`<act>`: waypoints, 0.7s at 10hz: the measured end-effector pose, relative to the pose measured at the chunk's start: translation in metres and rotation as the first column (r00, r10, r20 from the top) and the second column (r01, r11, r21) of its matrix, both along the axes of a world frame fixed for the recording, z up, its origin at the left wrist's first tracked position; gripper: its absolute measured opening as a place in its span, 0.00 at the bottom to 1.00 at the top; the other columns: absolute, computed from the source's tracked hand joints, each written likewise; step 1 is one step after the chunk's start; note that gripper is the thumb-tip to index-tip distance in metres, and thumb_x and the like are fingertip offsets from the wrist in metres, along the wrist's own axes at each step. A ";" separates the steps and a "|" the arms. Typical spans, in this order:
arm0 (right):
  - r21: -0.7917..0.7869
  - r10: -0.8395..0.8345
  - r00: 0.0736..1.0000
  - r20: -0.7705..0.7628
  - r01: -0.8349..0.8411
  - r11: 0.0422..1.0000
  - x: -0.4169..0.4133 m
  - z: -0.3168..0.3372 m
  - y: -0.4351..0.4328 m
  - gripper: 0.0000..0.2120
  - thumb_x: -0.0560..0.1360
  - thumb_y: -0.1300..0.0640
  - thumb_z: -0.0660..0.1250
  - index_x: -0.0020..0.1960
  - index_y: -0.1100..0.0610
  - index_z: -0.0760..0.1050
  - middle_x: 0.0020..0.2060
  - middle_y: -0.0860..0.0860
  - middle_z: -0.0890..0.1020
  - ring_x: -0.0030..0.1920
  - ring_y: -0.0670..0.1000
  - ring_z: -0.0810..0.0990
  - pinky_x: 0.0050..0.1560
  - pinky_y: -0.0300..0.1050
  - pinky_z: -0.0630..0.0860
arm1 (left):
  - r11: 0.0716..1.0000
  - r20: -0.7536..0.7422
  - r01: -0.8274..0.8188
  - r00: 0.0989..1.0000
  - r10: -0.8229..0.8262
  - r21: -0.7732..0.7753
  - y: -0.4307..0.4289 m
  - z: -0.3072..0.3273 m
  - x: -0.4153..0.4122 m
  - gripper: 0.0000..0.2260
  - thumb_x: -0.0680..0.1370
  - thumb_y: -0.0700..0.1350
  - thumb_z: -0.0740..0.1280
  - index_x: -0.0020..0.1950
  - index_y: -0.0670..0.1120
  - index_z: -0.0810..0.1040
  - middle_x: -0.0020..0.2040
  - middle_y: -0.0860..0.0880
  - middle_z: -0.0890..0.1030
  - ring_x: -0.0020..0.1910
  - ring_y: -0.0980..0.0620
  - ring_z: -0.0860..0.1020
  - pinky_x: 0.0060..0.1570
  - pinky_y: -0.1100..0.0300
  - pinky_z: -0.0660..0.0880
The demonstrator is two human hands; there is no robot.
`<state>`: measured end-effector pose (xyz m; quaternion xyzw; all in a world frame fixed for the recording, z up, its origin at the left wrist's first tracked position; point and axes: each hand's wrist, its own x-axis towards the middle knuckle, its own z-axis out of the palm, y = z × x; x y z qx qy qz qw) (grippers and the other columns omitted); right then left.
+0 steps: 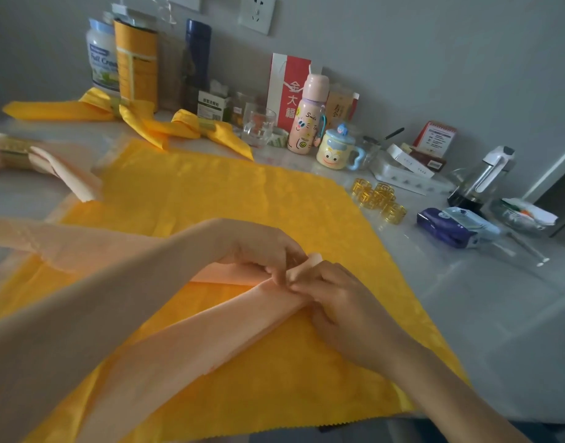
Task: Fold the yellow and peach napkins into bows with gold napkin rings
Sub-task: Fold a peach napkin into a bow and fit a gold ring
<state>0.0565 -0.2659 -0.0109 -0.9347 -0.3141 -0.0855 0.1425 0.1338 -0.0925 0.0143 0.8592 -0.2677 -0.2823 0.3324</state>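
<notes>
- Pale table (466, 298) against a grey wall; bottles and cups line the back edge.
- Yellow napkin (211, 193) lies spread flat on the table. Peach napkin (211, 330), folded into a long strip, lies across it, bent into a V.
- Left hand (259, 247) and right hand (335, 302) meet at the bend, and both pinch the peach cloth there, with fingertips touching.
- Gold napkin rings (378, 199) sit clustered just beyond the yellow napkin's far right edge, within reach but apart from both hands.
- Finished yellow bows (92, 107) and a ringed peach bow (67, 174) rest at the far left.
- Risk: releasing one hand to fetch a ring is likely to let the pinched bend spring open.
- Risk: dragging the strip may wrinkle the yellow napkin beneath.
- Risk: uneven tails would give a lopsided bow.
</notes>
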 end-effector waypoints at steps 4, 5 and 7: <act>0.046 -0.176 0.972 -0.155 0.185 0.982 0.019 0.010 0.030 0.04 0.78 0.53 0.61 0.45 0.51 0.66 0.44 0.48 0.73 0.43 0.50 0.72 0.38 0.44 0.63 | 0.945 0.775 -0.310 0.621 0.117 0.106 0.010 -0.032 -0.051 0.13 0.77 0.50 0.60 0.56 0.45 0.72 0.54 0.46 0.71 0.54 0.45 0.73 0.52 0.54 0.71; -0.088 -0.247 0.966 -0.080 0.240 0.967 0.020 0.011 0.040 0.11 0.80 0.46 0.54 0.52 0.53 0.66 0.52 0.52 0.75 0.52 0.56 0.75 0.42 0.47 0.66 | 0.964 0.907 -0.259 0.416 0.060 0.055 0.026 -0.054 -0.071 0.18 0.75 0.52 0.54 0.52 0.44 0.79 0.49 0.47 0.79 0.46 0.47 0.78 0.48 0.55 0.72; -0.266 -0.278 0.957 0.087 0.291 0.919 0.013 0.009 0.050 0.30 0.74 0.32 0.52 0.60 0.58 0.63 0.57 0.56 0.74 0.58 0.58 0.74 0.49 0.50 0.70 | 0.872 0.649 -0.328 0.761 0.017 0.362 0.076 -0.034 -0.093 0.52 0.57 0.75 0.21 0.77 0.54 0.44 0.77 0.55 0.44 0.76 0.55 0.44 0.70 0.62 0.37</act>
